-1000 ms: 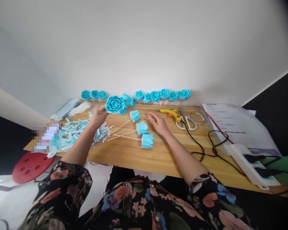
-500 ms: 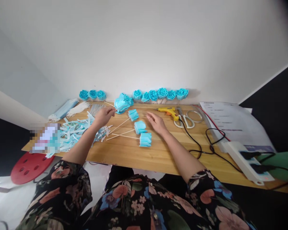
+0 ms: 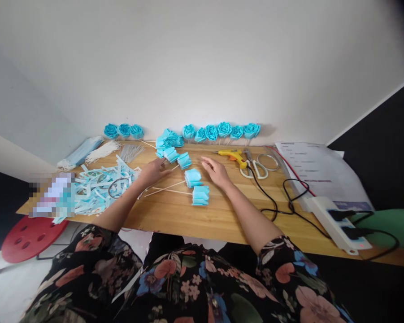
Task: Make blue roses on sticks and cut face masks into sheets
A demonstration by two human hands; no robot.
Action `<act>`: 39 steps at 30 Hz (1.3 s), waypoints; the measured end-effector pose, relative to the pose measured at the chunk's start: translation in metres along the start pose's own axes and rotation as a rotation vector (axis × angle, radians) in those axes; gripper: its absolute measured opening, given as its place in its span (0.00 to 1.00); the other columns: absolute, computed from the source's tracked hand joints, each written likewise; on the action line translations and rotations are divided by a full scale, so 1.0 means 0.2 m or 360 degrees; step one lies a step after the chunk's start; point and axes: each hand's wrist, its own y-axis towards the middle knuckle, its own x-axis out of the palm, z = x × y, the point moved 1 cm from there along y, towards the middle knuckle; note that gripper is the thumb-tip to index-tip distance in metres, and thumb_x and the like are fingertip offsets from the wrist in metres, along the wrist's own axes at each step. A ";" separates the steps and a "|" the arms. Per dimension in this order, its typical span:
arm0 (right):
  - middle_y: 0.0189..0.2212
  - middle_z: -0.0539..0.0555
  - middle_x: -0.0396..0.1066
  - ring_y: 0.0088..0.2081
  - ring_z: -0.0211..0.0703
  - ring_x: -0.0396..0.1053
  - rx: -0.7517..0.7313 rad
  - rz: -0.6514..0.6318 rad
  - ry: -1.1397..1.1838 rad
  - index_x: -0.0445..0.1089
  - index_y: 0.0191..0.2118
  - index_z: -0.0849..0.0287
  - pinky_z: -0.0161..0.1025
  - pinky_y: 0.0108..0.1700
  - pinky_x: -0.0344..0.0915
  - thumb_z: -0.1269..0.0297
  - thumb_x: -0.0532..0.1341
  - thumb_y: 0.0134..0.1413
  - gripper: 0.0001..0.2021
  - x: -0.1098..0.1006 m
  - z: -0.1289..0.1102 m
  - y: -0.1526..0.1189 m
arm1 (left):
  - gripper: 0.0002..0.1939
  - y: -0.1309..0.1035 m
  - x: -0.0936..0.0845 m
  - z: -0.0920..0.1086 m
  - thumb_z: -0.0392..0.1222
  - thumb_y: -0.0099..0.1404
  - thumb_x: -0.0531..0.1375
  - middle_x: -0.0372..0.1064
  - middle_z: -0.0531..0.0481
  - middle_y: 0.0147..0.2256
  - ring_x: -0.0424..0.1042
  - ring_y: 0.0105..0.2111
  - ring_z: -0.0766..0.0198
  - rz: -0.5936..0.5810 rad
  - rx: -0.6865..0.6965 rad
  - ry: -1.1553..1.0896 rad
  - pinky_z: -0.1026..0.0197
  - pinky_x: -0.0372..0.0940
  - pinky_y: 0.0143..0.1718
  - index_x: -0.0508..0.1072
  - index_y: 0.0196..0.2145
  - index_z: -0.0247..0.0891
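My left hand (image 3: 154, 171) is closed at the middle of the table, its fingertips at a blue ruffled flower bud (image 3: 170, 154); the bud's stem is hidden by the hand. A larger clump of blue petals (image 3: 169, 138) lies just behind it. Beside this bud rests another stick-stemmed bud (image 3: 184, 160). Closer to me are two more, an upper bud (image 3: 193, 177) and a lower bud (image 3: 201, 195), their wooden sticks pointing left. My right hand (image 3: 217, 171) hovers or rests right of the buds, fingers loosely extended and holding nothing.
Finished blue roses (image 3: 224, 129) line the wall. A yellow glue gun (image 3: 233, 157), scissors (image 3: 255, 170) and a power strip (image 3: 338, 224) with black cables are on the right. Left are blue-white strips (image 3: 97, 188), thin wires (image 3: 132, 152), folded masks (image 3: 80, 152) and a red stool (image 3: 33, 237).
My left hand has moved slightly down and toward me from the petal clump. A bud now shows separately at its fingertips. My right hand has barely moved; the view shifted a little.
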 end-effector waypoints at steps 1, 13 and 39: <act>0.52 0.56 0.76 0.49 0.48 0.75 0.0003 -0.0003 -0.0006 0.72 0.56 0.52 0.45 0.53 0.69 0.54 0.54 0.66 0.19 0.00 0.00 0.00 | 0.23 -0.01 0.01 0.01 0.56 0.61 0.61 0.75 0.43 0.39 0.73 0.35 0.54 -0.0006 0.0012 0.0038 0.59 0.63 0.35 0.71 0.47 0.38; 0.52 0.57 0.76 0.53 0.51 0.74 -0.0004 -0.0030 -0.0080 0.73 0.55 0.53 0.47 0.55 0.69 0.55 0.54 0.67 0.18 0.00 0.00 0.00 | 0.24 -0.04 0.00 -0.01 0.43 0.68 0.51 0.75 0.40 0.49 0.74 0.48 0.52 -0.0180 0.0406 -0.0335 0.55 0.66 0.50 0.70 0.59 0.38; 0.52 0.55 0.77 0.54 0.48 0.74 -0.0025 -0.0049 -0.0071 0.75 0.53 0.52 0.46 0.57 0.67 0.55 0.53 0.68 0.17 0.01 0.02 0.00 | 0.17 0.50 -0.14 -0.40 0.38 0.58 0.55 0.75 0.36 0.45 0.71 0.47 0.46 0.0293 -0.0010 0.0342 0.52 0.64 0.49 0.77 0.43 0.35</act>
